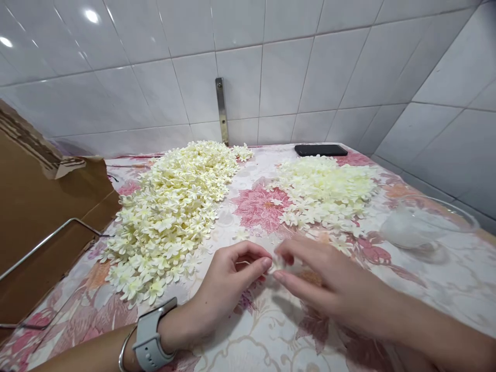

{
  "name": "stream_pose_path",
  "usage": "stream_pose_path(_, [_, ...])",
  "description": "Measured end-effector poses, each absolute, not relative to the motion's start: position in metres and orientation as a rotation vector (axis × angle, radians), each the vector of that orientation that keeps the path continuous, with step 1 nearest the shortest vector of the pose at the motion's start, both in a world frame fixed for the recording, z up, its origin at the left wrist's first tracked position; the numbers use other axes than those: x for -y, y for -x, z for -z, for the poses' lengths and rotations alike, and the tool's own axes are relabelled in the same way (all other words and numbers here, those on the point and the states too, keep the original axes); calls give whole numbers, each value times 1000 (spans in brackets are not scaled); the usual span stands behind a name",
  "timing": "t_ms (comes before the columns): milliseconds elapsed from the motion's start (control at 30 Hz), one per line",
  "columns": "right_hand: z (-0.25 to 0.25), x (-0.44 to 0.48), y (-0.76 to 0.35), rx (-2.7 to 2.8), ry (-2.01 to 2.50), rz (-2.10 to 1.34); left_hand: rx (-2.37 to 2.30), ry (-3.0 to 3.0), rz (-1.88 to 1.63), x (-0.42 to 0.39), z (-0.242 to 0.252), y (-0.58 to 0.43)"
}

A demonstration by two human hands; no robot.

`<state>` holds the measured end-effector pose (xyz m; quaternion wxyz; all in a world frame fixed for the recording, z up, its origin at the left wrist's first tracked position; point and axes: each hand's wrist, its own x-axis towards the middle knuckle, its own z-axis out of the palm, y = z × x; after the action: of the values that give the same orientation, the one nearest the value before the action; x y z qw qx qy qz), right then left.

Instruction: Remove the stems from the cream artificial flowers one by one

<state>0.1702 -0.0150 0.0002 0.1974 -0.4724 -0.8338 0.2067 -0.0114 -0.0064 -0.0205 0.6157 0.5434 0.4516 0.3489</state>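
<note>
Between my two hands, low over the tablecloth, is a small white artificial-looking flower (276, 265), partly hidden by fingertips. My left hand (227, 281) pinches at its left side with thumb and forefinger. From the right, my right hand (325, 276) closes thumb and forefinger on the same flower; these fingertips are slightly blurred. Left of my hands spreads a tall heap of cream-white flowers with yellowish centres (176, 201). A flatter pile of paler white petal pieces (327, 188) lies beyond my right hand.
A black phone (321, 150) lies at the back by the tiled wall. On the right stands a clear bowl (457, 219) with whitish translucent contents. A cardboard box (50, 206) and a bent metal wire (46, 242) border the left side. The floral tablecloth (248, 341) covers the table.
</note>
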Motion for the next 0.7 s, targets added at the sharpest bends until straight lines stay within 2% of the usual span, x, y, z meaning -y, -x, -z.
stream_pose_path(67, [-3, 14, -172, 2382, 1329, -454, -1048, -1290, -814, 7, 21, 13])
stream_pose_path(200, [-27, -15, -199, 2058, 1689, 377, -1044, -1502, -814, 13, 16, 15])
stream_pose_path(233, [-33, -23, -203, 2004, 1718, 466, -1005, -1643, -769, 16, 14, 15])
stream_pose_path(267, [-36, -30, -202, 2041, 1698, 439, -942, -1814, -723, 19, 11, 16])
stream_pose_path(367, [-32, -40, -175, 2407, 1468, 8, -675, -2314, -610, 28, 6, 18])
stream_pose_path(433, [-18, -41, -143, 2570, 1335, -98, -546, -2522, -585, 33, 5, 20])
stream_pose_path(567, [0, -44, -100, 2651, 1313, -101, -492, -2677, -593, 35, 6, 22])
stream_pose_path(700, [-27, -59, -129, 2487, 1551, 70, -425, -2766, -713, 33, 12, 22])
